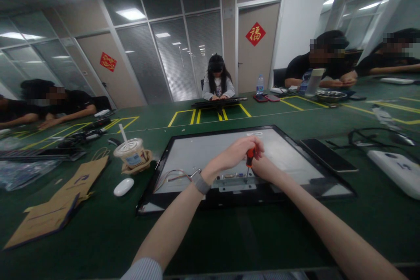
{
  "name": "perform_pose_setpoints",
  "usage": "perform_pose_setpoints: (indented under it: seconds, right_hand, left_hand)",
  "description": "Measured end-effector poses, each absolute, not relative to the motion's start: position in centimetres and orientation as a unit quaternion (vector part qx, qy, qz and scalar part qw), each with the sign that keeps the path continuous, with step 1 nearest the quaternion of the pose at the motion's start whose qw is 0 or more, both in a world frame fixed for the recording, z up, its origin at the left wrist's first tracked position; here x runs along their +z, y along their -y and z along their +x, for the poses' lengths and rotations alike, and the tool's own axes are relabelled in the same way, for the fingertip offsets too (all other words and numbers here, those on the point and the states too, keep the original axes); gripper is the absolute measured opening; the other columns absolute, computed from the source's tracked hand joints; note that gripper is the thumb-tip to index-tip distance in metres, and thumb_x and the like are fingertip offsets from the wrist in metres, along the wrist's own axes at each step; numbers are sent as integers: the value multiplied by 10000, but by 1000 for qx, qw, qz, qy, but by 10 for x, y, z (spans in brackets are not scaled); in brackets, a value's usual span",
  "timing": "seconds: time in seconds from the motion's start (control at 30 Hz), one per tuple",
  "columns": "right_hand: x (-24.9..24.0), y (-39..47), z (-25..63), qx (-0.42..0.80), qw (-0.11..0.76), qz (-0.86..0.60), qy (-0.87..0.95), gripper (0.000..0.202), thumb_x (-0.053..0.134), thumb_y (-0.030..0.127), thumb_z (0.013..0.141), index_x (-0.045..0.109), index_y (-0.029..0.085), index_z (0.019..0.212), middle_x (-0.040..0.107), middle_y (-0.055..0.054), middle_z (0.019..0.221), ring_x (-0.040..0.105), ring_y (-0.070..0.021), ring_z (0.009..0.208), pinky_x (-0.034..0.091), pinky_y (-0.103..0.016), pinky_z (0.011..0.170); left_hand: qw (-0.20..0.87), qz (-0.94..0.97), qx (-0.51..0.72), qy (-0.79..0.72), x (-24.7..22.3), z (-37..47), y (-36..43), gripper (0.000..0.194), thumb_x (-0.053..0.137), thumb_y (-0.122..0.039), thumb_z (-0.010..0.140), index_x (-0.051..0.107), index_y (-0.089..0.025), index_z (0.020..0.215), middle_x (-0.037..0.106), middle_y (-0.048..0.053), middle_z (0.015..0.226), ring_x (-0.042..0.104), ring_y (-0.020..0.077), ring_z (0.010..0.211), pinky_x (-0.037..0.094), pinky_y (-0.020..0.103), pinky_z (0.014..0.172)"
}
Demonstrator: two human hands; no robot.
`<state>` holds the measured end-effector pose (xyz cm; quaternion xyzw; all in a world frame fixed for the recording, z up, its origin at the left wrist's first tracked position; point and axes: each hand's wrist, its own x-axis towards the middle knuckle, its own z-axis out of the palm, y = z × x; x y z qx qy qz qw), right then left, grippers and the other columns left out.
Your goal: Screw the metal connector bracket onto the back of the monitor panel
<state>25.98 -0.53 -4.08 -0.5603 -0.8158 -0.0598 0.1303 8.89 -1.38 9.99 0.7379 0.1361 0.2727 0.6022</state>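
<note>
A screwdriver (250, 157) with a red and black handle stands nearly upright, its tip down at the metal connector bracket (238, 183) of a flat display panel (197, 148). My left hand (241, 151), with a grey-strapped watch on the wrist, is closed around the top of the handle. Close beside the handle is my right hand (262, 168), low over the panel; its fingers are largely hidden behind the screwdriver and the left hand. The panel lies back side up, with a pale back and black frame. Thin wires (177, 175) run across its left part.
Left of the panel are a drink cup with straw (131, 153), a white oval case (124, 187) and a paper bag (65, 197). A black phone (328, 155), cables and a white device (397, 170) lie right. Several people sit around the green table (210, 240).
</note>
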Motion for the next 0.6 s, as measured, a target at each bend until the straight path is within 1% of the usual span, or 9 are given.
perform_pose_setpoints:
  seconds: [0.07, 0.13, 0.2, 0.3, 0.33, 0.4, 0.5, 0.53, 0.6]
  right_hand:
    - [-39, 6, 260, -53, 131, -556, 819, 494, 407, -31, 868, 699, 140, 1228, 700, -182, 1290, 612, -306, 1280, 443, -491, 1119]
    - [-37, 7, 260, -48, 133, -554, 821, 504, 395, -37, 864, 707, 134, 1221, 700, -183, 1295, 613, -305, 1282, 452, -475, 1111]
    - [-37, 7, 260, -42, 133, -558, 818, 488, 395, -34, 859, 731, 130, 1173, 694, -194, 1308, 604, -323, 1293, 444, -498, 1115]
    - [-39, 6, 260, -34, 131, -570, 810, 461, 399, -17, 862, 741, 129, 1134, 667, -203, 1356, 578, -332, 1327, 414, -544, 1137]
    - [-40, 5, 260, -32, 130, -572, 809, 465, 397, -11, 865, 729, 125, 1160, 653, -205, 1378, 567, -328, 1340, 406, -553, 1143]
    - [-41, 4, 261, -34, 127, -572, 809, 496, 391, -4, 872, 680, 114, 1257, 623, -205, 1419, 540, -315, 1371, 391, -557, 1157]
    - [-44, 3, 262, -42, 127, -573, 808, 531, 392, 7, 884, 618, 115, 1352, 607, -199, 1443, 512, -304, 1402, 359, -537, 1187]
    - [-45, 3, 262, -45, 127, -573, 808, 528, 394, 9, 885, 619, 116, 1351, 614, -198, 1435, 510, -304, 1404, 351, -526, 1194]
    - [-47, 2, 264, -47, 129, -572, 809, 511, 399, 14, 886, 636, 114, 1327, 626, -199, 1418, 512, -309, 1400, 349, -509, 1198]
  left_hand:
    - [570, 774, 250, -117, 109, 80, 15, 218, 484, -177, 923, 695, -155, 875, 723, 85, 950, 656, 166, 893, 526, 289, 826]
    - [533, 807, 229, -112, 112, 74, 15, 191, 564, -226, 939, 744, -162, 930, 753, 96, 1035, 675, 188, 981, 525, 316, 905]
    - [505, 817, 248, -129, 110, 73, 15, 174, 640, -272, 915, 769, -168, 968, 767, 89, 1058, 692, 202, 995, 531, 334, 927]
    - [444, 826, 306, -165, 101, 76, 13, 217, 707, -321, 877, 786, -173, 1014, 783, 87, 1026, 711, 207, 937, 548, 327, 878]
    - [418, 832, 321, -174, 99, 78, 13, 229, 702, -331, 885, 788, -176, 1030, 785, 90, 1031, 713, 208, 936, 548, 327, 879]
    - [384, 846, 324, -176, 99, 79, 14, 256, 609, -331, 954, 783, -185, 1072, 781, 94, 1082, 714, 207, 985, 541, 334, 923]
    - [344, 871, 318, -149, 106, 77, 19, 310, 491, -224, 995, 776, -199, 1114, 739, 100, 1230, 669, 217, 1150, 505, 351, 1014]
    - [343, 874, 313, -142, 108, 76, 20, 308, 497, -199, 984, 775, -197, 1119, 737, 102, 1230, 670, 218, 1147, 512, 350, 1001]
    - [351, 873, 308, -140, 112, 74, 22, 287, 530, -195, 970, 775, -195, 1120, 752, 104, 1175, 694, 211, 1067, 542, 333, 929]
